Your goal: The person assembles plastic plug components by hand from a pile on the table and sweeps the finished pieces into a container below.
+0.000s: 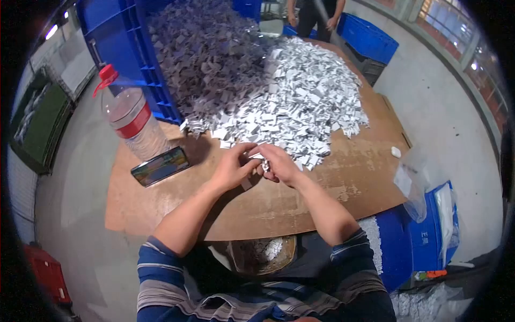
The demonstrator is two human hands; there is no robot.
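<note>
My left hand (235,166) and my right hand (280,162) meet at the near edge of a big heap of small white flat pieces (311,91). Both are closed, with fingertips almost touching. A few small white pieces (265,164) show between the fingers, and each hand seems to grip some; their exact kind is too small to make out. Under my left hand, one loose white piece (246,184) lies on the brown board (268,214) covering the table.
A phone (161,166) leans against a large red-capped bottle (131,115) at left. Behind stands a tipped blue crate (115,48), the heap spilling from it. Below the board sits a container (263,255) with white pieces. Blue bins (370,37) and a person (315,16) are beyond.
</note>
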